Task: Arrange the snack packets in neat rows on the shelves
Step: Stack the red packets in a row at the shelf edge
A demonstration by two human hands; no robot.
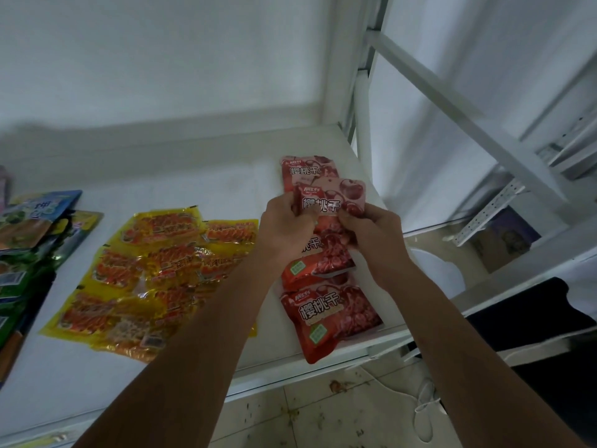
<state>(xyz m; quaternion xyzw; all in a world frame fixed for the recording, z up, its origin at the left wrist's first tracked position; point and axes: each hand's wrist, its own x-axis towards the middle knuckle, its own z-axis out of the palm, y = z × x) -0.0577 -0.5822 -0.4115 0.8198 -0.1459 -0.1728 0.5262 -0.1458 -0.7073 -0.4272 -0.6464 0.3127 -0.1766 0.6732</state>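
— Position of both hands?
— Raised over the right end of the white shelf [200, 176]. Left hand [286, 229] and right hand [371, 232] each curled onto a pink-red cherry packet [332, 197], grip closed on its lower corners, held just above the shelf.

— Rest of that stock?
— Laid in a column of red packets [326, 315] from back to front edge, overlapping; nearest one overhanging the lip. Rearmost packet [307, 168] partly covered by the held one.

— Elsewhere on the shelf?
— Yellow packets [155, 270] spread in rough overlapping rows at centre. Mixed green and blue packets [35, 227] heaped at far left.

— Below?
— Stained tile floor [323, 412] noted.
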